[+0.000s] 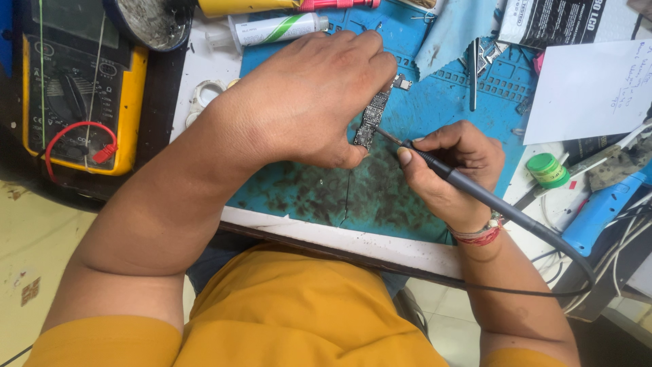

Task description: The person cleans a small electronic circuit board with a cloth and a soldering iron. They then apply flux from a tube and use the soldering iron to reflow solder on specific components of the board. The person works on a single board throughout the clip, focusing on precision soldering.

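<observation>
Yellow shirt (272,319) fills the bottom of the view, and both bare forearms reach out from it over the near edge of the tabletop (353,241). On the tabletop lies a blue work mat (319,190), smudged dark where the hands work.

The left hand (309,98) arches over a narrow circuit board (372,119) that lies about the middle of the mat, running away from the near edge. Its fingers press down on the board, thumb at the near end and fingertips at the far end, pinning it flat.

The right hand (451,170) has its fingers wrapped tight around a dark soldering iron (468,187), held like a pen. The metal tip touches the near end of the board, just beside the left thumb. A black cord runs from the iron's handle off toward the right edge.

At the far left corner sits a yellow multimeter (81,88) with a red lead. A white tube (275,28) lies along the far edge, a small green jar (548,170) stands near the right edge, and a sheet of white paper (587,88) lies beyond it.
</observation>
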